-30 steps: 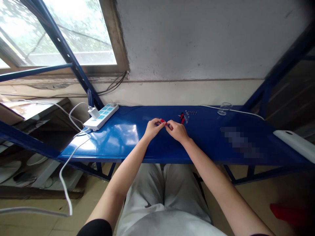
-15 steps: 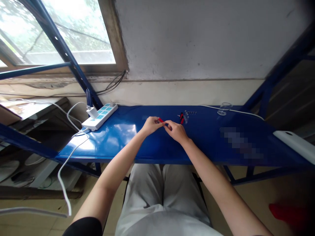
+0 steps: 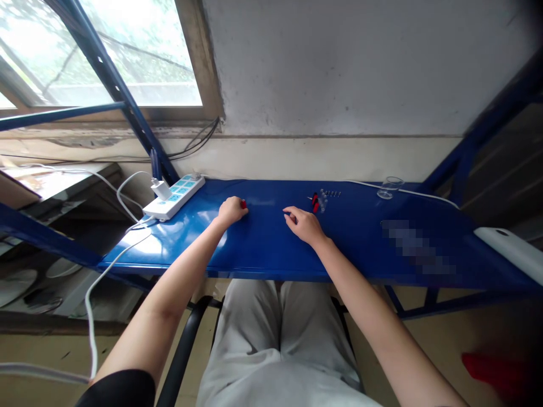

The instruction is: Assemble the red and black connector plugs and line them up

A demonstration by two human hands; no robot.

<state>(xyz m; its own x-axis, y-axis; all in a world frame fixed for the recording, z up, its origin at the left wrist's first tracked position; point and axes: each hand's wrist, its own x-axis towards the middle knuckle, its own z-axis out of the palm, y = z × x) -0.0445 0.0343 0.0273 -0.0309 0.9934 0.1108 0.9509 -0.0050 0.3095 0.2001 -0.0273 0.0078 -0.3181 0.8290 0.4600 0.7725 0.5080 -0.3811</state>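
Observation:
My left hand (image 3: 231,211) is closed around a small red piece (image 3: 243,204), whose end sticks out between thumb and fingers; the rest is hidden in the grip. It is over the left-middle part of the blue table (image 3: 263,249). Further right, my right hand (image 3: 304,224) has loosely curled fingers, with a gap between thumb and forefinger and nothing visible in it. Just beyond that hand lies a small red-and-black tool (image 3: 314,203) with a thin metal tip. Several small clear pieces (image 3: 323,201) sit beside it, next to a short row of tiny screw-like parts (image 3: 334,194).
A white power strip (image 3: 175,198) with a plugged-in adapter is at the table's left end. Toward the back right lies a clear round container (image 3: 389,187) by a white cable. A white object (image 3: 511,249) occupies the right end. Blue frame posts stand at both sides.
My hands have come apart. The left one moved left with the red piece, while the right one stayed nearly in place and no longer touches that piece.

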